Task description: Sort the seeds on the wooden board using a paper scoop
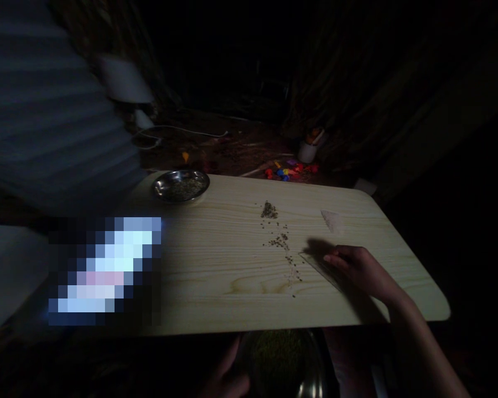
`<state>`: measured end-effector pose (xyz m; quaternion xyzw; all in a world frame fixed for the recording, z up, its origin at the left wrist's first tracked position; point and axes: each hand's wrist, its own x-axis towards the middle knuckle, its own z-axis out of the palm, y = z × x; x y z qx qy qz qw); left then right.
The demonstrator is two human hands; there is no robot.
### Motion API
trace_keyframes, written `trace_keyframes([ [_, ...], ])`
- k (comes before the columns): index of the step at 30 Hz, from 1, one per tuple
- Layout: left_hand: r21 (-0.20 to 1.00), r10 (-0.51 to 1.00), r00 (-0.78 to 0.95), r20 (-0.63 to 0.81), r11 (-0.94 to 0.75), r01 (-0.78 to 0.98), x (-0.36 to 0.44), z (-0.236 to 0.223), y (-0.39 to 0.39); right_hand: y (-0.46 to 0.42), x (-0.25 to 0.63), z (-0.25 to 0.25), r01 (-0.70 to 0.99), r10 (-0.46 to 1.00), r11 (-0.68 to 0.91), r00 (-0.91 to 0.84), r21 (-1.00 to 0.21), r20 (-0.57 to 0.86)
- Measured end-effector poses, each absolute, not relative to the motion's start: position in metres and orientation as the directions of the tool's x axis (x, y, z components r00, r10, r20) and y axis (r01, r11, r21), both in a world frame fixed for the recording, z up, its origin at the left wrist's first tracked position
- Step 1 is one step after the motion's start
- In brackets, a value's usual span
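Over the right part of the wooden table (216,265), my right hand (354,268) is closed with its fingertips pressed together. Whatever it may hold is too dark to make out; a thin straight line runs on the tabletop just below it. To its left lie scattered small dark seeds (280,241) and a small heap of the same seeds (268,210). Beyond the hand is a pale pile of grains (331,220). Below the near table edge, my left hand (230,378) grips the left side of a metal bowl (311,381) holding greenish grains (280,354).
A shallow steel bowl (203,179) with some grains sits at the far left corner. A bright blurred-out screen (116,260) is at the left. Behind the table are colourful small pieces (288,172), a white cup (307,151), a lamp (126,80) and a white cable (191,129).
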<state>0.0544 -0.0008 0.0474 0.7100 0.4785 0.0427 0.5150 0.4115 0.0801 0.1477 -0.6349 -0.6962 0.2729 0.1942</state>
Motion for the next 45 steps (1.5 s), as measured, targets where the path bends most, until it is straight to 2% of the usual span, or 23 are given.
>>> trace_keyframes([
  [3, 0.747, 0.722, 0.505, -0.474, 0.026, 0.664, 0.058, 0.055, 0.001, 0.083, 0.409, 0.144, 0.783, 0.989, 0.074, -0.137, -0.617, -0.055],
  [6, 0.665, 0.771, 0.375, -0.515, 0.083, 0.743, 0.062, 0.063, 0.002, 0.079, 0.406, 0.141, 0.773, 0.981, 0.083, -0.173, -0.629, -0.083],
  [8, 0.637, 0.776, 0.35, -0.525, 0.085, 0.766, 0.065, 0.068, 0.003, 0.071, 0.404, 0.14, 0.766, 0.978, 0.075, -0.183, -0.639, -0.105],
  [14, 0.685, 0.721, 0.438, -0.537, 0.071, 0.725, 0.07, 0.078, 0.006, 0.048, 0.398, 0.145, 0.761, 0.973, 0.033, -0.173, -0.648, -0.154],
  [19, 0.645, 0.719, 0.362, -0.593, 0.155, 0.749, 0.069, 0.075, 0.003, 0.049, 0.396, 0.146, 0.768, 0.986, 0.017, -0.119, -0.64, -0.117],
  [25, 0.649, 0.752, 0.429, -0.5, -0.003, 0.761, 0.068, 0.073, 0.005, 0.051, 0.39, 0.142, 0.768, 0.985, 0.032, -0.133, -0.64, -0.111],
  [28, 0.634, 0.737, 0.38, -0.559, 0.084, 0.769, 0.069, 0.073, 0.005, 0.051, 0.39, 0.141, 0.761, 0.984, 0.046, -0.146, -0.647, -0.101],
  [33, 0.666, 0.71, 0.39, -0.586, 0.147, 0.732, 0.066, 0.065, 0.0, 0.047, 0.393, 0.139, 0.758, 0.982, 0.037, -0.15, -0.652, -0.119],
  [39, 0.686, 0.754, 0.353, -0.554, 0.172, 0.707, 0.068, 0.069, 0.002, 0.045, 0.388, 0.142, 0.755, 0.978, 0.038, -0.161, -0.655, -0.129],
  [45, 0.69, 0.731, 0.371, -0.572, 0.185, 0.699, 0.07, 0.074, 0.005, 0.049, 0.385, 0.147, 0.759, 0.984, 0.031, -0.138, -0.651, -0.115],
])
